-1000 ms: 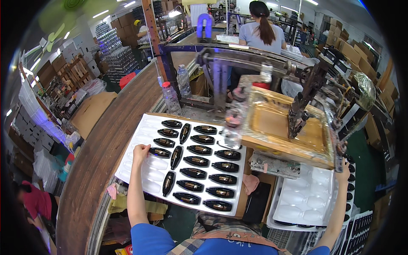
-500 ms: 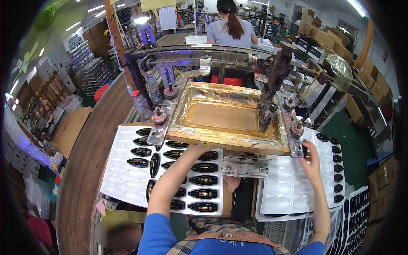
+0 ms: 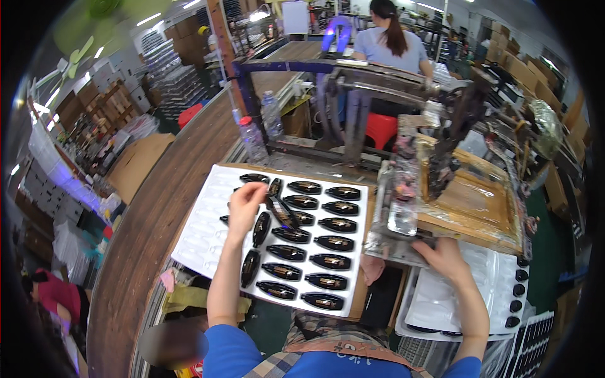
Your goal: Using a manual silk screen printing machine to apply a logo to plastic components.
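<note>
My left hand (image 3: 246,205) is over the white moulded tray (image 3: 205,220) at left, thumb and fingers pinched at the upper end of a glossy black bottle-shaped piece (image 3: 283,213) with gold print. That piece slants across others like it, such as a black piece (image 3: 336,261) in the tray's right-hand column. At right, my right hand (image 3: 446,257) reaches under the wood-framed printing screen (image 3: 469,230), its thumb by the metal fixture (image 3: 394,249). The screen's edge hides most of its fingers, and whether they hold anything does not show.
A second white tray (image 3: 435,309) lies at right below the screen, black pieces along its edge. Behind the left tray stand plastic bottles, one red-capped (image 3: 253,140). A wooden bench (image 3: 151,233) runs along the left. A person (image 3: 394,44) sits with their back to me beyond the press.
My left hand has come out from under the screen to the left tray. My right hand has moved from the right tray to the fixture. The view has swung left; the screen appears further right.
</note>
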Tool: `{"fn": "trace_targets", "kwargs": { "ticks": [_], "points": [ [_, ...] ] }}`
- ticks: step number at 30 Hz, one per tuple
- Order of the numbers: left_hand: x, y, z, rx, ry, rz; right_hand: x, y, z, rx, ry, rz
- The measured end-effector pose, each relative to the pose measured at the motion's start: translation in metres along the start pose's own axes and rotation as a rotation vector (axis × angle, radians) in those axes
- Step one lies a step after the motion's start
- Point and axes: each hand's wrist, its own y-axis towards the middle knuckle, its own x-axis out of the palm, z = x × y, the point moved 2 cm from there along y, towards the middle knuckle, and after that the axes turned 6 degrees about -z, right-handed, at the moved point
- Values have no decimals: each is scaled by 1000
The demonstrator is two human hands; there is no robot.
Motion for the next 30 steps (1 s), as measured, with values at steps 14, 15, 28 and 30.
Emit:
{"fn": "trace_targets", "kwargs": {
  "ticks": [14,15,28,30],
  "points": [
    [-140,-72,-145,-321,450,431,-167,-61,413,932,-772,224],
    [-139,-80,-131,-322,618,428,-145,-39,348,911,-802,192],
    [142,-3,31,396,345,-341,-125,-51,205,245,-340,661],
    [187,6,23,502,292,-476,-97,-48,158,187,63,562]
  ]
}}
